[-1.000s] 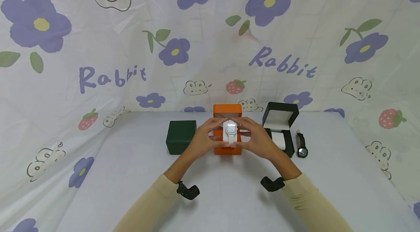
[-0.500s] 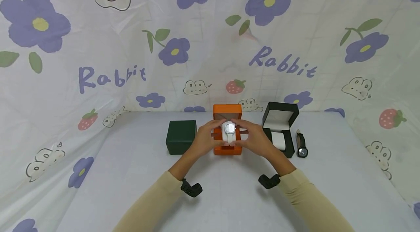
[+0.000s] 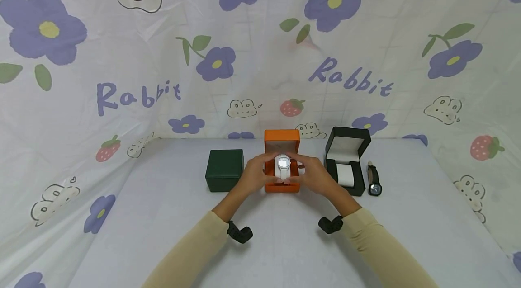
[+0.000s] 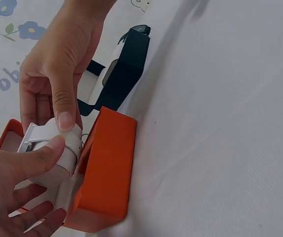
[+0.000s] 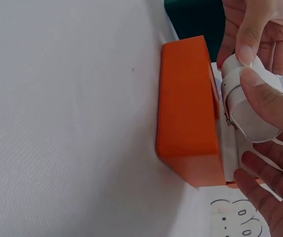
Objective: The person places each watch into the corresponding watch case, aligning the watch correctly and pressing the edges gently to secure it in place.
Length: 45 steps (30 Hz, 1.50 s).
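Observation:
A white-strapped watch (image 3: 282, 163), buckled round a white cushion (image 5: 254, 123), is held over the opened orange box (image 3: 282, 136). My left hand (image 3: 254, 175) pinches it from the left, thumb on the strap (image 4: 45, 132). From the other side my right hand (image 3: 316, 175) grips it too, its thumb close to the left one. In both wrist views the watch sits just above the orange box's front wall (image 4: 109, 170), at the mouth of the box. The watch face is turned away from the wrist cameras.
A closed dark green box (image 3: 224, 170) stands left of the orange one. To the right, a black box (image 3: 348, 134) stands open with a white cushion (image 3: 345, 175) inside. Beside it lies a black-strapped watch (image 3: 374, 181). A patterned cloth (image 3: 260, 84) hangs behind the white table (image 3: 281, 243).
Both hands have brought the white watch on its cushion down and slightly left, closer to the orange box. The boxes and the black watch have stayed in place.

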### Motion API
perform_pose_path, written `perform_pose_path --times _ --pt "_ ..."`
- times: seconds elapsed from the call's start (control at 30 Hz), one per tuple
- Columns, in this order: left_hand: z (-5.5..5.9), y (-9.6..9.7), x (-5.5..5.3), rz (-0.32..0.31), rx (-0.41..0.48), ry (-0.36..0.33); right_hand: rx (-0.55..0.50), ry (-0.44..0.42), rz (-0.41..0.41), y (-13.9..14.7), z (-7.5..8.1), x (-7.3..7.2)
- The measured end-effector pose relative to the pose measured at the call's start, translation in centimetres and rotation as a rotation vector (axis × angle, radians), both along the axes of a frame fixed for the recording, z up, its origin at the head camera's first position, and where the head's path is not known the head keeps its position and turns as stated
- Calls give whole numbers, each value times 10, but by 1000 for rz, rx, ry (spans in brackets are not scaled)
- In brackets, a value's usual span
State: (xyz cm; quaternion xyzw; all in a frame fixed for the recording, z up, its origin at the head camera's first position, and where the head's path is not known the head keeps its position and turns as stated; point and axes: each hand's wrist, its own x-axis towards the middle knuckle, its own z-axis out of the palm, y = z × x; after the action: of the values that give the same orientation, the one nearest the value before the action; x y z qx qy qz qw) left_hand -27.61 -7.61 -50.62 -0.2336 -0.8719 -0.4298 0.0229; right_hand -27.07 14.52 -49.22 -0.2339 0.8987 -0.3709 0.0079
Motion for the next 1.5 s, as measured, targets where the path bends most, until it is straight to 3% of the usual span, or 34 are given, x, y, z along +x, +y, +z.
perform_pose_path --times 0.4,0.83,1.13,1.5 --pt "-5 1 -1 20 -46 -79 101 -14 54 0 -4 -8" --pt "-7 3 -7 1 -111 -64 124 7 79 0 -8 -13" --pt "-7 2 -8 -1 -113 -103 147 29 62 0 -11 -12" --pt "-9 1 -8 17 -99 -94 174 20 49 0 -10 -10"
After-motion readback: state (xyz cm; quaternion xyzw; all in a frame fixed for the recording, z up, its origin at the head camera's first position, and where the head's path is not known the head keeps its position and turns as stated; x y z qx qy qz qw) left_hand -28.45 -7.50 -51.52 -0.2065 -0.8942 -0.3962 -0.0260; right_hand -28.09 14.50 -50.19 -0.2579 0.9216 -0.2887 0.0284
